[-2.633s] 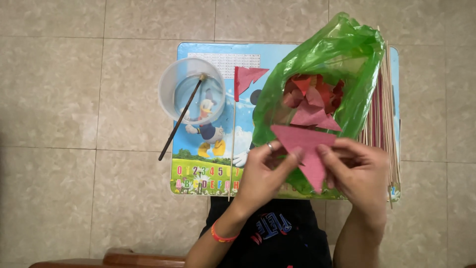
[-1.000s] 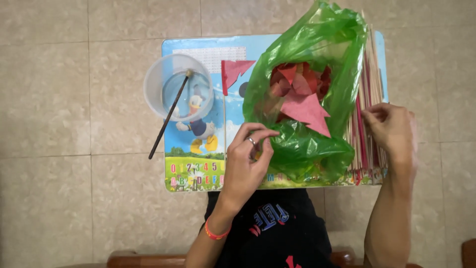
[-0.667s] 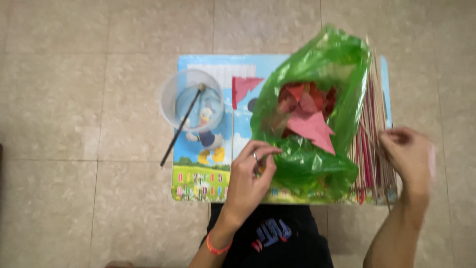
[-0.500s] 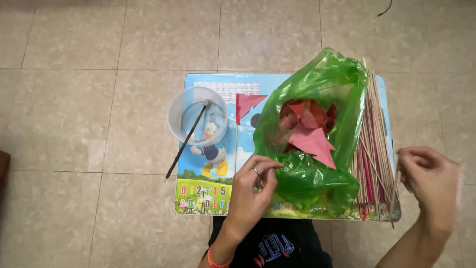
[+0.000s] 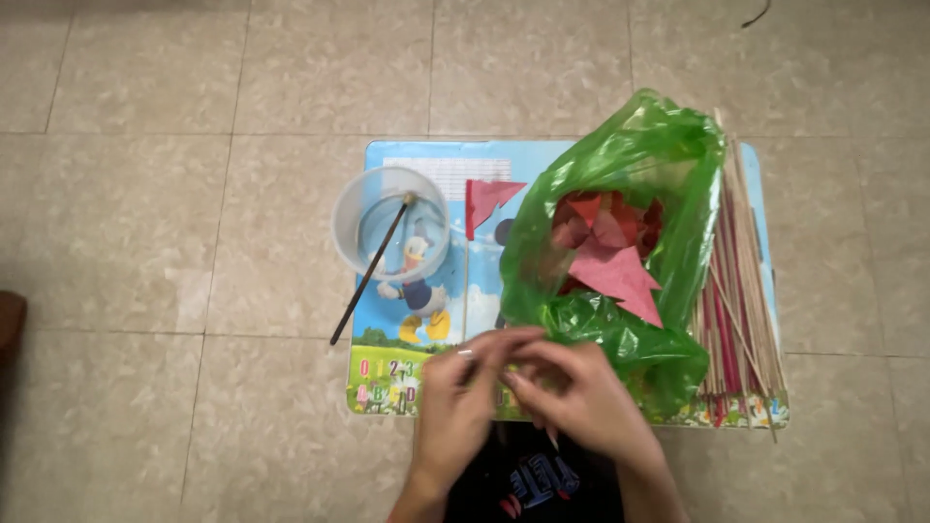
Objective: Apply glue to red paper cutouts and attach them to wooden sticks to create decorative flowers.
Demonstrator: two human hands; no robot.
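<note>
Left hand (image 5: 463,402) and right hand (image 5: 581,397) met fingertip to fingertip, pinched object unclear, just below green bag (image 5: 620,223), sticks (image 5: 741,291) right of bag, cup (image 5: 389,221) and flag (image 5: 484,199) left, on counter (image 5: 426,160).

Beige marbled floor tiles (image 5: 145,223) with thin grout lines fill the view under even light. A small table (image 5: 407,160) with a colourful cartoon top stands in the middle.
</note>
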